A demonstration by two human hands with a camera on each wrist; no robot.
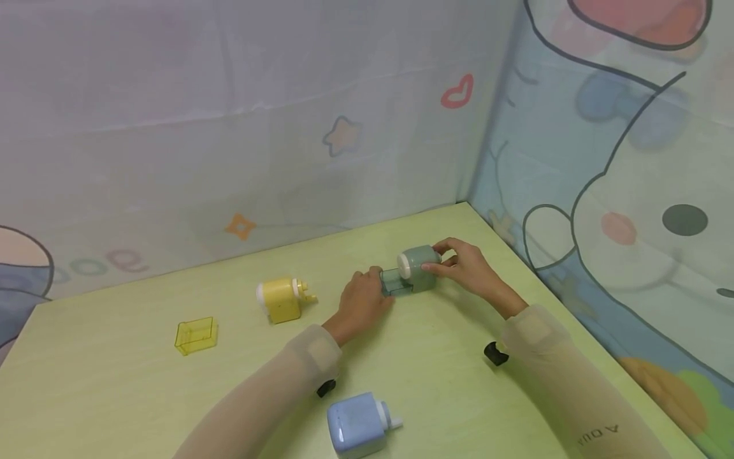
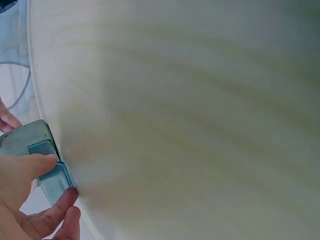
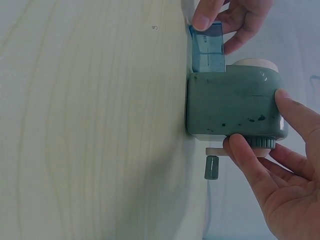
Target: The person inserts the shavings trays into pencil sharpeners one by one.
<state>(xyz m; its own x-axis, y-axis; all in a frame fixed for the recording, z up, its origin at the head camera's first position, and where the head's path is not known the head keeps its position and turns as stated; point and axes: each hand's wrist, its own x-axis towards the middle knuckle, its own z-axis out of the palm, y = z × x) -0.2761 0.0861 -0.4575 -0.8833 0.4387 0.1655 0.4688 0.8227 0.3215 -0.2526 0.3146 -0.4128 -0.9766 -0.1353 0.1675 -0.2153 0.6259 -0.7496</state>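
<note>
The blue sharpener [image 1: 357, 424] rests on the worktop [image 1: 447, 395] nearest the camera. Farther back, my right hand [image 1: 467, 268] grips the green sharpener [image 1: 421, 257] at its crank end. My left hand [image 1: 362, 301] pinches the translucent teal tray [image 1: 398, 284], which extends from the opposite end. The yellow sharpener [image 1: 281, 301] and yellow tray [image 1: 197, 335] sit apart, leftward.

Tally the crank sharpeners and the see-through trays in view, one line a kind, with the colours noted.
Crank sharpeners: 3 (yellow sharpener, green sharpener, blue sharpener)
See-through trays: 2 (yellow tray, teal tray)
Total: 5
</note>
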